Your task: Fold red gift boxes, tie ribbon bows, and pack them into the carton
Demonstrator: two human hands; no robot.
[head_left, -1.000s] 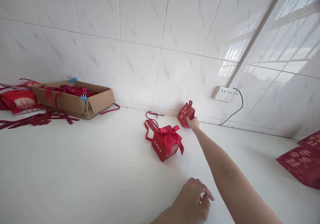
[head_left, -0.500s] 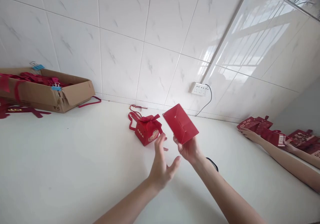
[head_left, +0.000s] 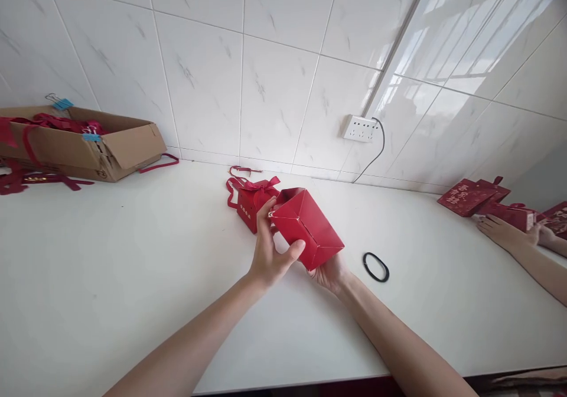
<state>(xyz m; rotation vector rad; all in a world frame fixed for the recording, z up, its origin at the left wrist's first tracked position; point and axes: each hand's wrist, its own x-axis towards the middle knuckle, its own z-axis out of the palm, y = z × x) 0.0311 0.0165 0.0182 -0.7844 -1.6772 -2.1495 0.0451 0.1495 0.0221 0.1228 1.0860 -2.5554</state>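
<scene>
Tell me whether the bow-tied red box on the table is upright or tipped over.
Upright: the bow-tied box stands on the table with its bow on top; the left hand hides part of it.

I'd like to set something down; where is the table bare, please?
Bare table: between the cardboard box and left hand; between the black ring and a co-worker's hand. Crowded: centre, with the right hand, held box and bow-tied box; far right, with red boxes.

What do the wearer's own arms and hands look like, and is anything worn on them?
They are human. The left hand and right hand are bare, ungloved; no ring shows, though some fingers are hidden. Both slim forearms show no sleeve, watch or bracelet.
</scene>
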